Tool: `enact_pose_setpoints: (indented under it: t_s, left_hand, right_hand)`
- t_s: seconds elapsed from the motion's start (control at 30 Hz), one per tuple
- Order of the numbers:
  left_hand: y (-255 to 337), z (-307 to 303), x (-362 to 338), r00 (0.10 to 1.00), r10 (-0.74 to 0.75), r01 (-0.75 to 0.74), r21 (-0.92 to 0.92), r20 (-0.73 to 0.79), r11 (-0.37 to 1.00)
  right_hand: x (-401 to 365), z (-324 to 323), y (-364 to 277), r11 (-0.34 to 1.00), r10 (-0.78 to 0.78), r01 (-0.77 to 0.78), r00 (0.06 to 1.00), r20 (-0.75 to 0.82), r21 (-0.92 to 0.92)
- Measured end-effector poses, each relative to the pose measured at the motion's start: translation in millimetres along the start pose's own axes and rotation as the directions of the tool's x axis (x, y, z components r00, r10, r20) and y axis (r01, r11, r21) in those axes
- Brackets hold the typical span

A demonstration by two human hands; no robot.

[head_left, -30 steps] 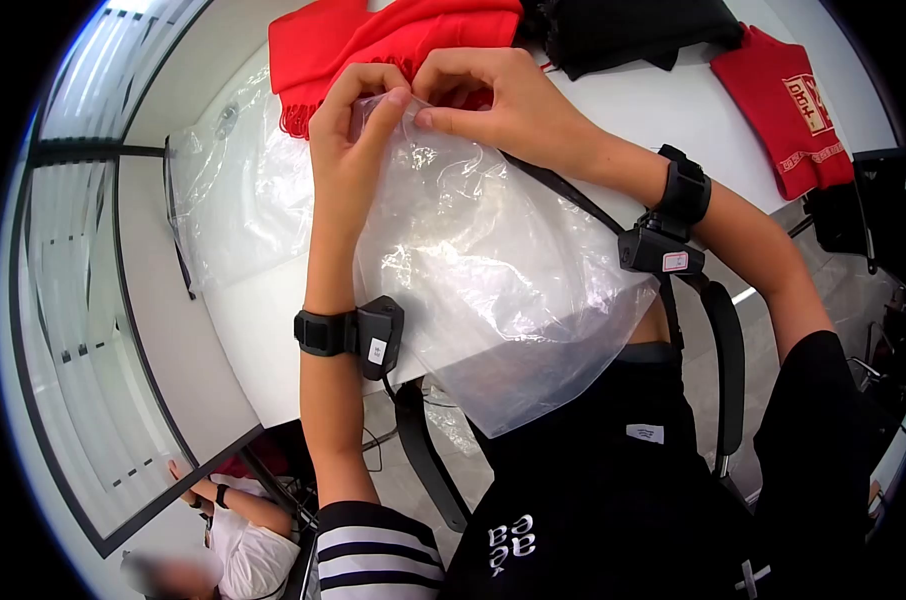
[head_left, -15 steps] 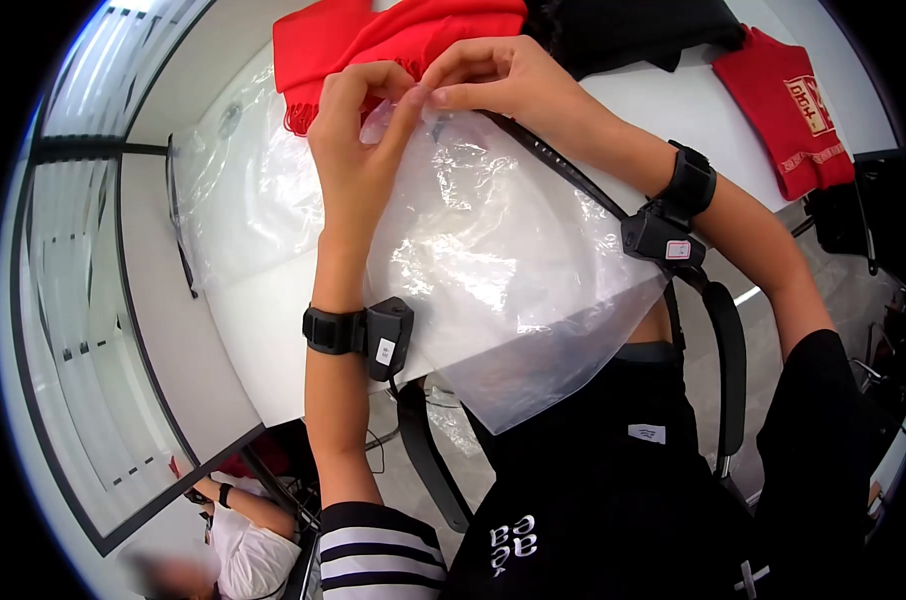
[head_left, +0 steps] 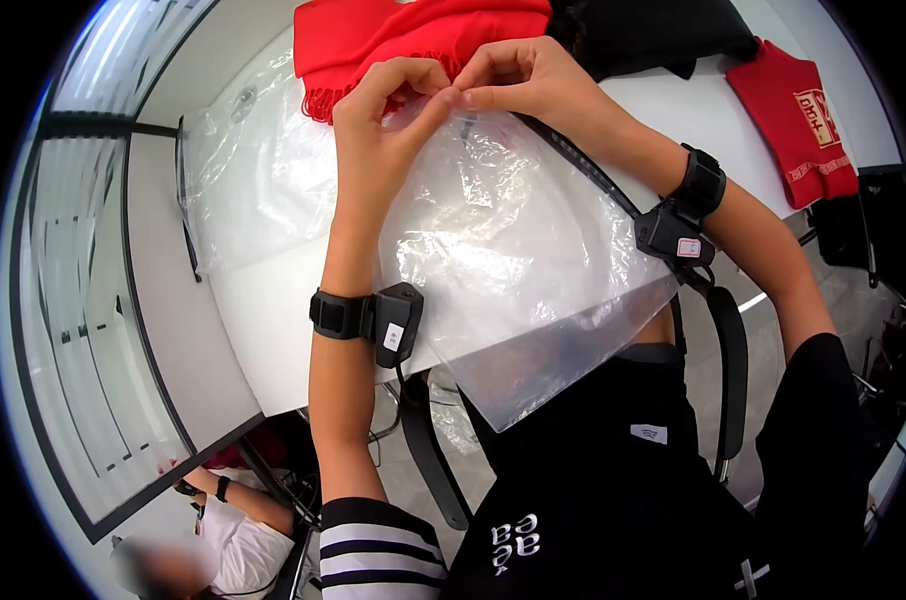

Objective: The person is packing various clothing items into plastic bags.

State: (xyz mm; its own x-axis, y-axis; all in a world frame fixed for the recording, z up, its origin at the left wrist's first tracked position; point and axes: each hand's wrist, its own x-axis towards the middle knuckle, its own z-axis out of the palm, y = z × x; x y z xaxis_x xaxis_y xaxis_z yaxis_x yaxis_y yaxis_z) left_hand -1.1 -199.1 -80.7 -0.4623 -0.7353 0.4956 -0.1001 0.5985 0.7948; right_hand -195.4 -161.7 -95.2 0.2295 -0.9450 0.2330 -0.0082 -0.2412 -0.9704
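Note:
A clear plastic bag (head_left: 503, 230) hangs from my fingers, its lower corner drooping over the table's near edge toward my lap. My left hand (head_left: 388, 125) pinches the bag's top edge between thumb and fingertips. Close against it, my right hand (head_left: 538, 80) pinches the same edge, the fingertips of both hands nearly touching. A black strip (head_left: 578, 160) runs along the bag's edge under my right forearm. Just beyond my hands lies a folded red scarf (head_left: 413, 35) with a fringe.
Another clear plastic bag (head_left: 263, 170) with a black edge strip lies on the white table (head_left: 243, 310) at the left. A folded black cloth (head_left: 653, 35) and a red cloth with gold lettering (head_left: 793, 125) lie at the back right. A person in a white shirt (head_left: 243, 540) sits at lower left.
The view has shifted slightly, so my hands and the table items appear a little further right. Both hands keep their pinch on the bag's edge.

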Motion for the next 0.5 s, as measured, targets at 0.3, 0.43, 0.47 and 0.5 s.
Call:
enact_pose_setpoints:
  t_s: [0.3, 0.43, 0.47, 0.5]
  left_hand:
    - [5.6, 0.5, -0.9, 0.999, 0.028, -0.026, 0.098, -0.023, 0.995]
    - [4.4, 1.6, -1.9, 0.999, -0.011, 0.016, 0.159, -0.032, 0.987]
    - [3.5, 4.7, -1.8, 0.999, -0.007, 0.012, 0.157, -0.032, 0.987]
    - [2.6, 8.5, -2.8, 0.994, -0.018, 0.023, 0.039, -0.105, 0.999]
  right_hand:
    - [3.6, 1.6, 1.6, 0.995, -0.099, 0.099, 0.995, 0.024, -0.007]
    - [6.8, -0.9, 4.0, 0.999, -0.04, 0.038, 0.997, 0.071, 0.034]
    - [7.1, -1.6, 4.0, 0.999, -0.033, 0.031, 0.996, 0.085, 0.032]
    - [7.4, -0.7, 4.2, 0.999, -0.033, 0.031, 0.996, 0.085, 0.032]
